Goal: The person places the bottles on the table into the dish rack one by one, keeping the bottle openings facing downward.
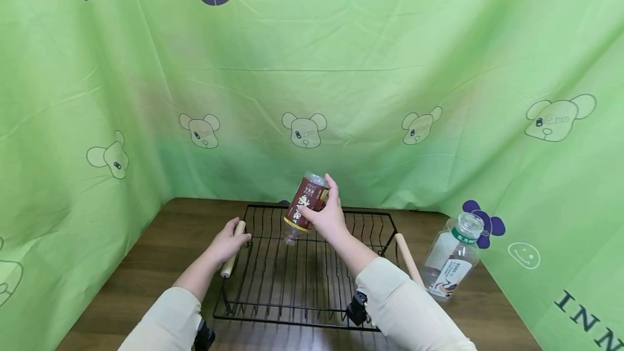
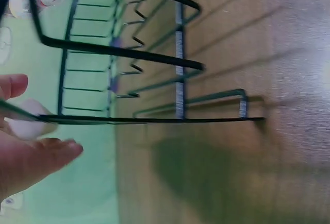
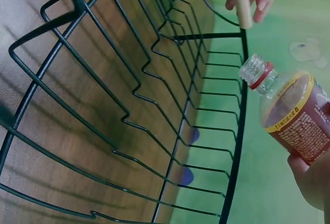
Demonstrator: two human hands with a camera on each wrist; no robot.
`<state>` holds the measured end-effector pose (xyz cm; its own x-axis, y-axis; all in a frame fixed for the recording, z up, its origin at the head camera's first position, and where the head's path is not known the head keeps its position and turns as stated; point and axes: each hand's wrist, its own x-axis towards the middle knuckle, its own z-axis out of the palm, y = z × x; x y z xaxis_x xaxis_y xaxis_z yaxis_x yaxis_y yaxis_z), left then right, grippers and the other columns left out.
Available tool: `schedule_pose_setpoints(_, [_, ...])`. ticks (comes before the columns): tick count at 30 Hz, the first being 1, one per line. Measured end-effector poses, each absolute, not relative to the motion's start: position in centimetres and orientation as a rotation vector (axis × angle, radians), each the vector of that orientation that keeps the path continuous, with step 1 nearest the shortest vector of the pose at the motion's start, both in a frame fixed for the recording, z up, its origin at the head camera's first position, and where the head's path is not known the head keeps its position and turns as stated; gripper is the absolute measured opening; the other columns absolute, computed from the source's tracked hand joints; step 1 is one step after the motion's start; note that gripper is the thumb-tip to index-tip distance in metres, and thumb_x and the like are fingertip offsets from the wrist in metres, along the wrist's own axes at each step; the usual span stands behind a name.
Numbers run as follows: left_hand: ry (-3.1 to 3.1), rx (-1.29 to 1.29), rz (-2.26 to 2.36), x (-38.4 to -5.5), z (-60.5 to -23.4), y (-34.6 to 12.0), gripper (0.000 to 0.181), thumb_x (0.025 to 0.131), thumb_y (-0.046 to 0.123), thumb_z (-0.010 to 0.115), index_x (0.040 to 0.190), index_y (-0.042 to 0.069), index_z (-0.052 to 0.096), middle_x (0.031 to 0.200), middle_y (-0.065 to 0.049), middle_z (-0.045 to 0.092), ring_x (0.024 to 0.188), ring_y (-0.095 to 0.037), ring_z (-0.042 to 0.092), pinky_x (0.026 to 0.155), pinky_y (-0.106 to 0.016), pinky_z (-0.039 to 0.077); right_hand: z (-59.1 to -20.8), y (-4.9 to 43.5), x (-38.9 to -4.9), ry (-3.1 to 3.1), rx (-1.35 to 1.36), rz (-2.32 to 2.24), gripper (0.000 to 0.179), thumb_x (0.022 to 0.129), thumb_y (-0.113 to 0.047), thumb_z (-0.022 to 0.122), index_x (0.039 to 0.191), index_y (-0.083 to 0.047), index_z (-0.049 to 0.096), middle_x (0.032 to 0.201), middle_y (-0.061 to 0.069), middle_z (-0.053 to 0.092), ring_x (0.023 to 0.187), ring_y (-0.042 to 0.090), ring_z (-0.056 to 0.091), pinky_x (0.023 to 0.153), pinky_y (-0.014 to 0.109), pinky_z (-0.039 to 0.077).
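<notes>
A black wire dish rack (image 1: pixel 280 306) with wooden handles stands on the table. My left hand (image 1: pixel 228 242) holds its left wooden handle (image 1: pixel 228 267), thumb on one side and fingers on the other. In the left wrist view the thumb and fingertips (image 2: pixel 69 151) surround the rounded handle end. My right hand (image 1: pixel 331 215) grips a small plastic bottle (image 1: pixel 305 199) with a brown label above the back part of the rack. The bottle tilts neck down; its threaded mouth (image 3: pixel 251 67), with a red ring and no cap, points toward the left handle.
A larger clear bottle (image 1: pixel 450 259) with a green neck band and white label stands on the table right of the rack, close to the right wooden handle (image 1: pixel 408 258). Green patterned cloth (image 1: pixel 361 156) hangs behind the brown table (image 1: pixel 131 280) and at both sides.
</notes>
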<state>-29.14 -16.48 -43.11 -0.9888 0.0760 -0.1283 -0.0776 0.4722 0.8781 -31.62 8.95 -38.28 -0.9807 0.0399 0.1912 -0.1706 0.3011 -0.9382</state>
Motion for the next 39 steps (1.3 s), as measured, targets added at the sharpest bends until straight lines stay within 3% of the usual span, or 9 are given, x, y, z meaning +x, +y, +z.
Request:
schedule_pose_setpoints(13, [2.464, -0.002, 1.684, -29.1, -45.0, -16.8, 0.068, 0.101, 0.014, 0.039, 0.157, 0.001, 0.002, 0.160, -0.031, 0.006, 0.146, -0.050, 0.014, 0.116, -0.063, 0.019, -40.4, 6.7, -32.4, -2.515, 0.181, 1.732, 0.101, 0.077, -0.015, 0.080, 0.155, -0.034, 0.017, 0.148, 0.024, 0.034, 0.122, 0.045, 0.052, 0.092, 0.055, 0.053])
schedule_pose_setpoints(26, [2.454, -0.021, 1.707, -29.1, -45.0, -16.9, 0.068, 0.100, 0.014, 0.039, 0.157, 0.001, 0.004, 0.160, -0.031, 0.008, 0.145, -0.050, 0.017, 0.116, -0.063, 0.020, -42.0, 5.7, -32.8, -2.629, 0.285, 1.682, 0.102, 0.076, -0.013, 0.081, 0.155, -0.029, 0.018, 0.140, 0.025, 0.042, 0.115, 0.042, 0.057, 0.090, 0.053, 0.054])
schedule_pose_setpoints(39, [2.440, -0.017, 1.725, -29.2, -45.1, -16.8, 0.067, 0.101, 0.012, 0.038, 0.156, 0.000, 0.003, 0.160, -0.031, 0.007, 0.145, -0.050, 0.015, 0.117, -0.062, 0.018, -42.3, 5.6, -32.6, -2.712, 0.290, 1.640, 0.102, 0.076, -0.015, 0.081, 0.155, -0.030, 0.019, 0.145, 0.027, 0.037, 0.116, 0.044, 0.056, 0.090, 0.056, 0.052])
